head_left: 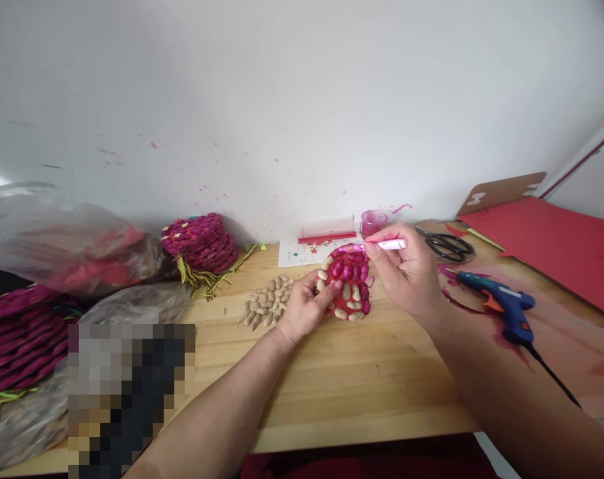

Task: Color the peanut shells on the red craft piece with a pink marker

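My left hand (pixel 309 303) is closed on the lower left edge of a red peanut-covered craft piece (pixel 346 309), its thumb lying over the front. Several peanuts on the piece are magenta, while others along the left and bottom are bare tan. Between thumb and fingers, my right hand (pixel 404 269) pinches a white-handled paintbrush (pixel 392 244). Its magenta-stained tip is at the top edge of the piece; the bristles are hard to make out. Just left of my left hand lies a pile of loose peanuts (pixel 266 305).
Behind the piece stands a cup of magenta paint (pixel 374 222) beside a paper with stars (pixel 289 254). To the right are black scissors (pixel 449 246), a blue glue gun (pixel 514 309) with its cord, and red sheets (pixel 566 243). Stacked magenta pieces (pixel 207 243) and plastic bags (pixel 57 229) occupy the left.
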Demonstrator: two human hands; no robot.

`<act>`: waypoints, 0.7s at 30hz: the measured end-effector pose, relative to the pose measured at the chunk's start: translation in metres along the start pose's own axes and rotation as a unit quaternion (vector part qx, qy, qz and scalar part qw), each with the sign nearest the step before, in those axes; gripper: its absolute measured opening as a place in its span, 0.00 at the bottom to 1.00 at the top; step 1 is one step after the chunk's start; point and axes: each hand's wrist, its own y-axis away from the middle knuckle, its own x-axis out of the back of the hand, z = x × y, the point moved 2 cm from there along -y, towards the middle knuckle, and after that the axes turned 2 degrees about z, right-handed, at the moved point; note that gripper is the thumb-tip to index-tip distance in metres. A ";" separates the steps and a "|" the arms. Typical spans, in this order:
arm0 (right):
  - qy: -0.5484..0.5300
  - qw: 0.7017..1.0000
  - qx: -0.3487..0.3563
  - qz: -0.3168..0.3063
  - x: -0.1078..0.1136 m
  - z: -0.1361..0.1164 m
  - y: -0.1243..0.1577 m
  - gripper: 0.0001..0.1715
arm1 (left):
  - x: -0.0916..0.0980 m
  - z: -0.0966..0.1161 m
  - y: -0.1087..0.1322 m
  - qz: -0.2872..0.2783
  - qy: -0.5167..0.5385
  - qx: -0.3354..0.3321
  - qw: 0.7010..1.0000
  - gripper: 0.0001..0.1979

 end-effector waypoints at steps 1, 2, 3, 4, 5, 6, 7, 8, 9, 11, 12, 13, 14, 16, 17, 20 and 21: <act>0.006 1.000 0.001 0.007 0.000 0.000 0.000 0.04 | 0.001 -0.001 0.000 -0.002 -0.003 -0.003 1.000 0.22; 0.007 1.000 0.002 0.015 0.001 -0.001 0.000 0.04 | 0.002 -0.002 0.000 -0.003 -0.005 -0.006 1.000 0.21; 0.002 1.000 0.004 0.020 0.001 -0.001 0.000 0.03 | 0.003 -0.003 0.000 -0.002 -0.007 -0.008 1.000 0.20; -0.005 1.000 0.005 0.017 0.001 -0.002 0.000 0.03 | 0.003 -0.004 0.000 0.000 -0.010 -0.009 1.000 0.20; -0.008 1.000 0.009 0.013 0.001 -0.003 0.000 0.03 | 0.004 -0.005 0.000 0.003 -0.013 -0.009 1.000 0.20; -0.005 1.000 0.016 0.010 0.001 -0.004 0.000 0.03 | 0.005 -0.006 0.000 0.007 -0.016 -0.010 1.000 0.20; 0.003 1.000 0.024 0.009 0.001 -0.005 0.000 0.02 | 0.005 -0.006 0.000 0.010 -0.019 -0.012 1.000 0.19; 0.013 0.999 0.031 0.010 0.001 -0.006 -0.001 0.02 | 0.005 -0.007 0.000 0.009 -0.021 -0.015 1.000 0.19; 0.023 0.999 0.034 0.014 0.001 -0.005 -0.001 0.03 | 0.005 -0.007 0.000 0.008 -0.022 -0.017 1.000 0.19; 0.030 0.999 0.027 0.022 0.002 -0.004 -0.001 0.03 | 0.005 -0.007 -0.001 0.001 -0.026 -0.023 0.999 0.19; 0.025 0.999 0.019 0.024 0.002 -0.003 -0.001 0.03 | 0.005 -0.006 -0.001 -0.004 -0.031 -0.027 0.999 0.19; 0.017 1.000 0.013 0.023 0.002 -0.002 -0.001 0.03 | 0.005 -0.006 -0.001 -0.006 -0.037 -0.032 0.999 0.19; 0.009 1.000 0.011 0.019 0.002 -0.001 -0.001 0.03 | 0.005 -0.005 -0.001 -0.006 -0.043 -0.038 0.998 0.19; 0.005 1.000 0.020 0.012 0.002 -0.002 -0.002 0.03 | 0.005 -0.003 0.000 -0.006 -0.049 -0.045 0.998 0.19; 0.012 0.999 0.027 0.012 0.002 -0.003 -0.002 0.03 | 0.004 -0.002 0.000 -0.005 -0.046 -0.045 0.998 0.19; 0.040 0.998 0.033 0.022 0.003 -0.004 -0.003 0.04 | 0.002 0.001 0.000 -0.001 -0.035 -0.035 0.999 0.20; 0.039 0.999 0.028 0.025 0.003 -0.003 -0.003 0.04 | 0.002 0.003 0.000 -0.001 -0.034 -0.033 0.999 0.21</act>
